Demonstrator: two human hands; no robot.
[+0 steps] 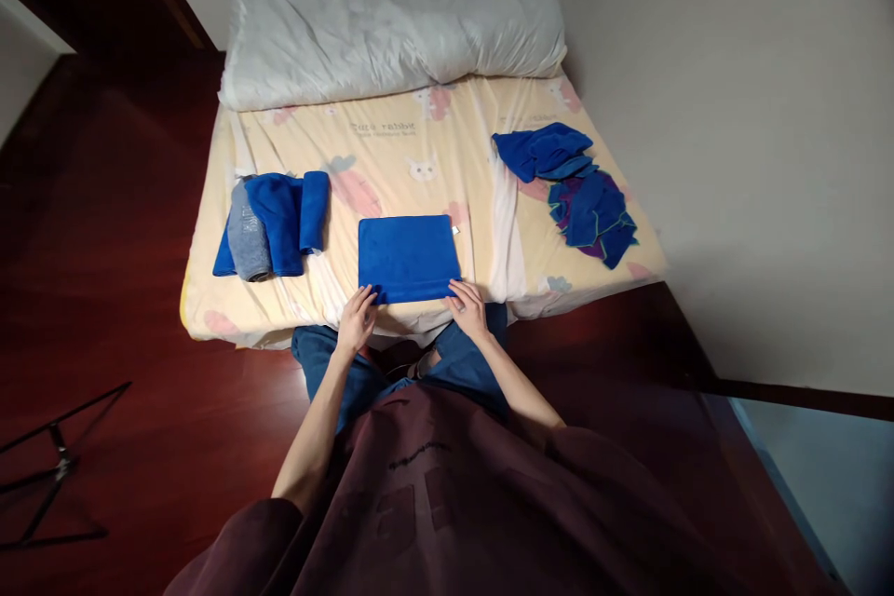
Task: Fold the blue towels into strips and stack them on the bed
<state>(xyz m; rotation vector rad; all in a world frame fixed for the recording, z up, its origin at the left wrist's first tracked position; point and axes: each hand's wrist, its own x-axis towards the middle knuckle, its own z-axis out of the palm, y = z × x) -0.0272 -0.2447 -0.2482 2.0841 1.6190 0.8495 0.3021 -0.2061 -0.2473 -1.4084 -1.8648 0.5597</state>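
Note:
A blue towel [406,251] lies as a flat rectangle near the front edge of the bed, a small white tag at its right side. Its near edge is turned over in a narrow band. My left hand [358,317] pinches the near left corner, and my right hand [467,307] has hold of the near right corner. To the left sit rolled blue towels [283,219] with a grey-blue rolled towel [247,231] among them. Over on the right is a crumpled blue cloth [545,149], with a heap of blue and purple cloths [593,214] just nearer me.
The bed has a cream sheet [419,149] printed with rabbits and carrots. A pale quilt [391,9] is piled at its far end. A wall [733,112] runs along the right. Thin black stand legs [60,466] rest on the dark red floor at left.

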